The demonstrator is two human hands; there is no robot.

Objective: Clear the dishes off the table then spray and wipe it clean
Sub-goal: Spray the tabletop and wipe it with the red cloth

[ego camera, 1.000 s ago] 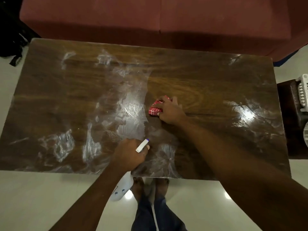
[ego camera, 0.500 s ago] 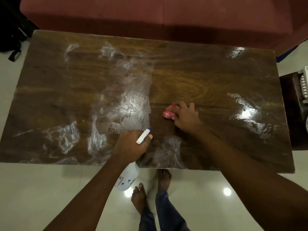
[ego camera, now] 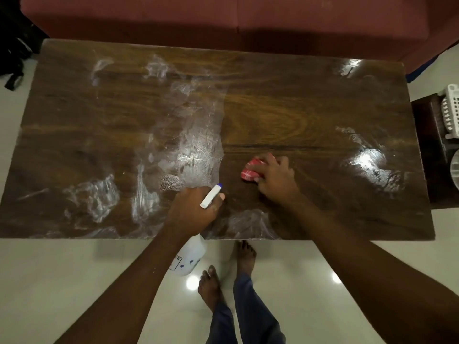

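Desk: a long wooden desk (ego camera: pixel 323 108) sits in front of the person. Its left half is streaked with white wet smears (ego camera: pixel 188 150), the middle shows plain grain, and there's another shiny patch out at the right end.
Right hand: the right hand (ego camera: pixel 275 180) is down on the desk, just right of centre and toward the near edge. Its fingers are curled over the red cloth (ego camera: pixel 251 172), clamping it and pressing it into the wood.
Red cloth: it's bunched up small and pokes out from the left side of that hand, under the fingertips. It lies just right of the line where the smears end.
Left hand: the left hand (ego camera: pixel 191 209) is over the near edge of the desk, wrapped tight round the head of the spray bottle (ego camera: pixel 190 256). It's close to the other hand, not touching.
Spray bottle: the white nozzle (ego camera: pixel 211 196) with its blue tip sticks out past the knuckles, aimed up and right toward the cloth. The pale body hangs below the hand, off the desk edge and above the floor (ego camera: pixel 49 281), with blue print on it.
Gap: the nozzle tip and the cloth are near each other but apart, with dark wood between them.
Around: a red sofa (ego camera: pixel 223 18) runs along the far side. A white basket (ego camera: pixel 450 110) sits on a dark side table (ego camera: pixel 427 145) at the right. Bare feet (ego camera: pixel 211 286) stand on glossy tiles.
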